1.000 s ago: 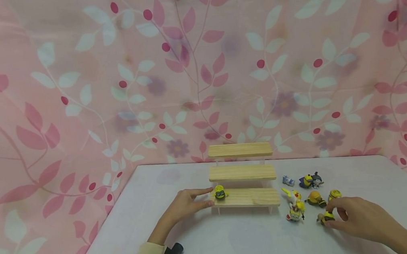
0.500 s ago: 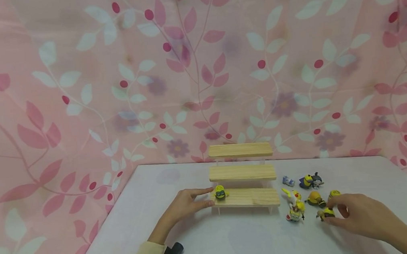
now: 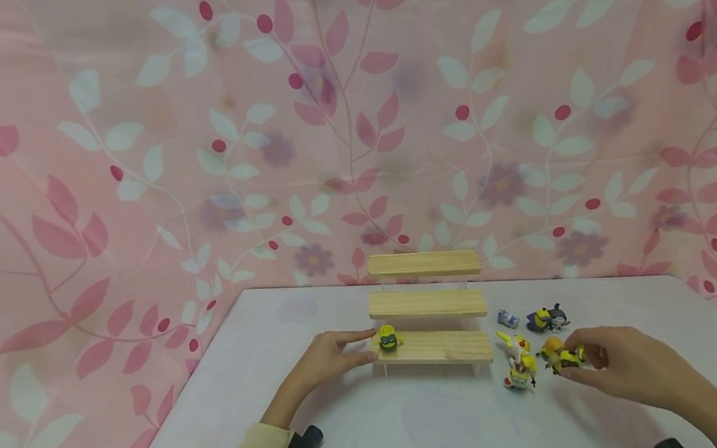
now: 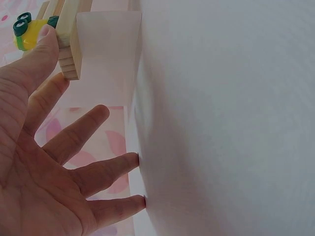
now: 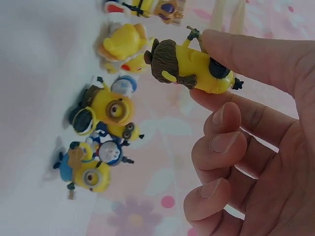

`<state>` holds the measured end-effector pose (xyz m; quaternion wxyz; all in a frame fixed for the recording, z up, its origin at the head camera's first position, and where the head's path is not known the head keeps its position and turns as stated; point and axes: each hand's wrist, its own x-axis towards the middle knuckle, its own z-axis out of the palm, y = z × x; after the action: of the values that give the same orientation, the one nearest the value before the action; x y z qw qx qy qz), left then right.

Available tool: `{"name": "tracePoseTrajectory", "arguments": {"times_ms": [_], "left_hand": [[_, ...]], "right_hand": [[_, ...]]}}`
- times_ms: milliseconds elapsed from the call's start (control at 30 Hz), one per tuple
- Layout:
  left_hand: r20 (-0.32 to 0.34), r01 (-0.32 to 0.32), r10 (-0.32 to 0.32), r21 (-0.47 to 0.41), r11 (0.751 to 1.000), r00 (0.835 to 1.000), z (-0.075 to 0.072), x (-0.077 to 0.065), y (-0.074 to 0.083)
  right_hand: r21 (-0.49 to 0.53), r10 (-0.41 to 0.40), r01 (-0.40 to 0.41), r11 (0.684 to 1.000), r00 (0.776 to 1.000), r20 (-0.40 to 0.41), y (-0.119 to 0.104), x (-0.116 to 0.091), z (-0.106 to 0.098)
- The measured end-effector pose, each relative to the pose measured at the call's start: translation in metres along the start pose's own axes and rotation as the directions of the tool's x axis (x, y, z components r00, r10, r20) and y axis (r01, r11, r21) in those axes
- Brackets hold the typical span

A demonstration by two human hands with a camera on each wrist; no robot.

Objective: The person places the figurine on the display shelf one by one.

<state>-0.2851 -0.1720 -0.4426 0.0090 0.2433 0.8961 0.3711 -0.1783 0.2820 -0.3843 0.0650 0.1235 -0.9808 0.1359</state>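
My right hand [image 3: 627, 368] pinches a small yellow minion figure [image 5: 194, 69] with brown hair between thumb and index finger. In the right wrist view the figure lies sideways and its other three fingers curl loosely below it. My left hand [image 3: 326, 360] is at the left end of the lowest shelf of a three-tier wooden stand [image 3: 449, 348]. Its thumb and index fingertips are right at the shelf end, and the other fingers spread toward the cloth. On that shelf end stands a yellow figure with green goggles [image 4: 32, 34], close beside the left thumb.
Right of the stand are several small figures: a yellow-and-white one [image 3: 519, 373], an orange-topped one [image 3: 553, 346], a blue-caped one [image 3: 540, 319] and a dark-haired one [image 3: 559, 319]. A small blue-white piece [image 3: 507, 318] lies nearer the stand. Floral cloth [image 3: 350, 125] hangs behind the table.
My right hand has shifted left and away from me with the brown-haired minion figure, which now overlaps the orange-topped one in the head view. The left hand has stayed put.
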Motion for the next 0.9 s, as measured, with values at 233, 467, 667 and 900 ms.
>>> {"name": "tracePoseTrajectory", "arguments": {"times_ms": [233, 467, 667, 900], "left_hand": [[0.005, 0.01, -0.01, -0.008, 1.0, 1.0, 0.0, -0.001, 0.001], [0.0, 0.025, -0.025, -0.012, 1.0, 1.0, 0.0, 0.0, 0.0], [-0.003, 0.025, -0.025, -0.014, 1.0, 1.0, 0.001, 0.0, 0.0], [-0.005, 0.027, -0.027, -0.02, 0.999, 1.0, 0.002, 0.0, -0.001]], "right_hand": [[0.03, -0.047, 0.047, 0.998, 0.999, -0.014, -0.014, 0.01, -0.002], [0.062, -0.106, 0.108, 0.992, 0.994, -0.033, -0.023, 0.022, -0.002], [0.066, -0.175, 0.18, 0.981, 0.982, -0.075, -0.034, 0.034, 0.0], [0.089, -0.203, 0.208, 0.974, 0.977, -0.066, -0.047, 0.046, -0.001]]}}
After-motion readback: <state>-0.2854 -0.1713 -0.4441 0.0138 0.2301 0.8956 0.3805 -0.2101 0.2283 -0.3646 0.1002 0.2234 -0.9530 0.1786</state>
